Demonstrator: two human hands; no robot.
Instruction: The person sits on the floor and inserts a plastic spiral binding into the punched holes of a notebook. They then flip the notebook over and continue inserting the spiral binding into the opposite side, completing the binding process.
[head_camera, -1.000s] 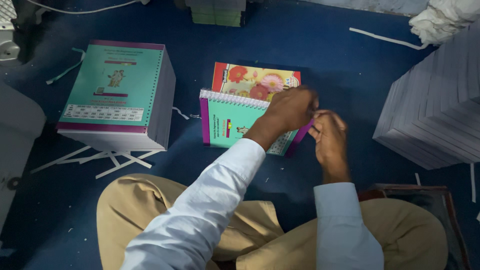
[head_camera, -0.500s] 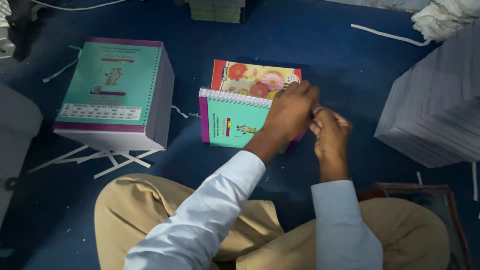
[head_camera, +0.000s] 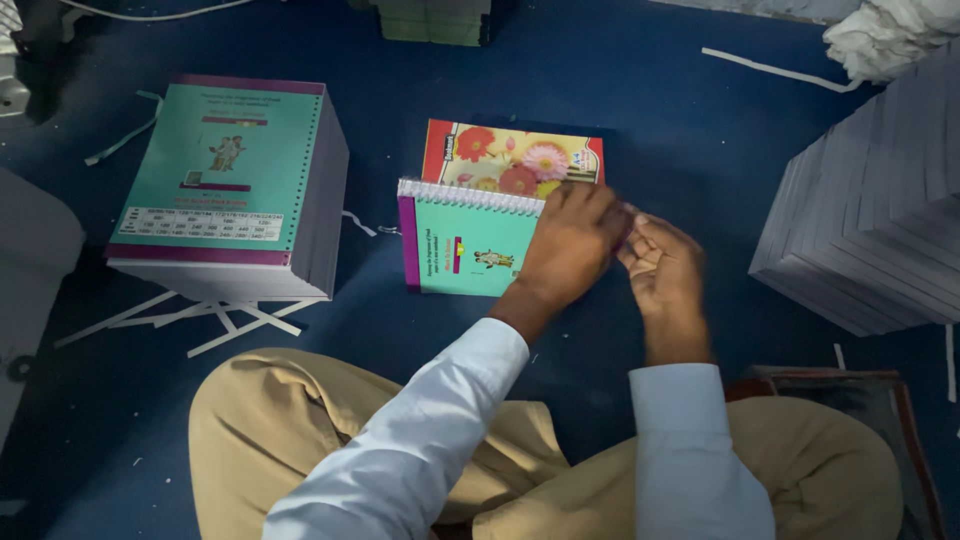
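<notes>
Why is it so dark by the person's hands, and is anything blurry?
In the head view, light falls on the left sleeve, while the blue floor stays dim. The left hand and right hand look slightly soft over the teal spiral notebook; the stack of teal books is sharper.

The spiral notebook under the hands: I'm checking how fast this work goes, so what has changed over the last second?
Very little. The left hand still lies on the right end of the spiral notebook, and the right hand still works beside it at that edge, its fingers slightly shifted. Nothing was picked up or let go. The notebook, the flowered book behind it, the tall stack of books and the paper strips have not moved.
</notes>
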